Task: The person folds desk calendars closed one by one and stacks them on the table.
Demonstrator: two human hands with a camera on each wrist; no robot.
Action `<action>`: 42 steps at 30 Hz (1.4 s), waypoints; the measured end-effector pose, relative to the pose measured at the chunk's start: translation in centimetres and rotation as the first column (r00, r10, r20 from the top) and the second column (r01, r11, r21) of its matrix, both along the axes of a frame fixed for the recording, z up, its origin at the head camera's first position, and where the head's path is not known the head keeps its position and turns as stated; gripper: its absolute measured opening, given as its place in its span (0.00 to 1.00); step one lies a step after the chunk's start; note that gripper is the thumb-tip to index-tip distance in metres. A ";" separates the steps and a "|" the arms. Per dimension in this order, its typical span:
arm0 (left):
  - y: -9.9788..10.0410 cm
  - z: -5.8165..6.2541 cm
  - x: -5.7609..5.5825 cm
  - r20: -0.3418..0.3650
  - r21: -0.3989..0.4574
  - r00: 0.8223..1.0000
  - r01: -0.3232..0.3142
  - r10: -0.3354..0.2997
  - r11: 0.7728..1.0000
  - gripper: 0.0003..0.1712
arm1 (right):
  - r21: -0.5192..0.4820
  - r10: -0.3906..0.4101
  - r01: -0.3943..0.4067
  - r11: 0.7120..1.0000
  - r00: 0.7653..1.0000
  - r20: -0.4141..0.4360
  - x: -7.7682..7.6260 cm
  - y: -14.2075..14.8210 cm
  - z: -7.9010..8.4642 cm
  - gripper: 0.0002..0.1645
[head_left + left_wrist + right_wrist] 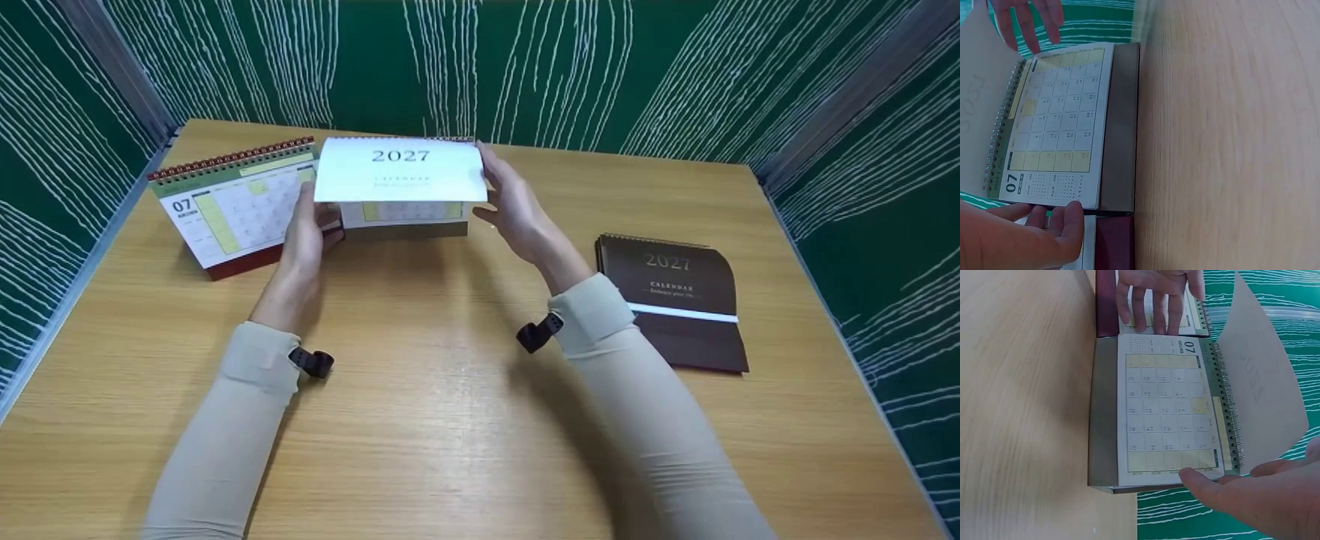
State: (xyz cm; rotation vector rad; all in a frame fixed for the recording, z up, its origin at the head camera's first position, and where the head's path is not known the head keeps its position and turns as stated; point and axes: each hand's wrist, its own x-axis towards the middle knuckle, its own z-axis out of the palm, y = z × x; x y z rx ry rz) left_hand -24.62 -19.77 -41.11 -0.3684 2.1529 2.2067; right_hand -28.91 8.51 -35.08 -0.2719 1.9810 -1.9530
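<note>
A desk calendar (405, 220) stands upright near the back of the table, its page marked 07 in the wrist views. Its white cover sheet (401, 171), printed 2027, hangs forward over the upper part. My left hand (304, 234) is at its left edge, fingers nearly straight, beside a second standing calendar (247, 210) with a red base. At the right edge is my right hand (514, 201), fingers loosely extended; in the right wrist view its thumb (1202, 486) lies at the page edge. The left fingertips (1074, 212) reach the other edge.
A dark brown 2027 calendar (667, 266) with a white band (684, 313) lies on the right of the wooden table (420, 435). Green panels (525, 75) with white wavy lines stand behind and at both sides.
</note>
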 end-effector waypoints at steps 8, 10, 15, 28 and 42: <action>-0.3 0.0 0.0 0.012 0.028 1.000 0.011 -0.012 1.000 0.37 | 0.010 0.009 -0.009 1.000 0.999 -0.033 0.2 -0.1 -1.3 0.39; -0.4 0.0 0.0 0.016 0.014 0.999 0.030 -0.030 0.999 0.38 | 0.009 0.008 -0.008 1.000 0.999 -0.035 0.1 -0.1 -1.5 0.39; -0.5 0.1 -0.1 0.042 -0.007 0.997 0.059 -0.058 0.998 0.41 | 0.018 0.003 -0.003 1.000 1.000 -0.024 0.0 -0.3 -1.9 0.39; -0.2 0.1 -0.2 0.021 -0.036 0.996 0.091 -0.090 0.995 0.38 | 0.036 0.007 -0.008 0.999 1.000 0.011 -0.3 -0.3 -2.8 0.39; -0.4 0.6 -0.4 0.065 -0.057 0.993 0.106 -0.102 0.993 0.41 | 0.171 0.004 0.002 0.985 0.999 -0.040 -0.9 -0.3 -3.1 0.40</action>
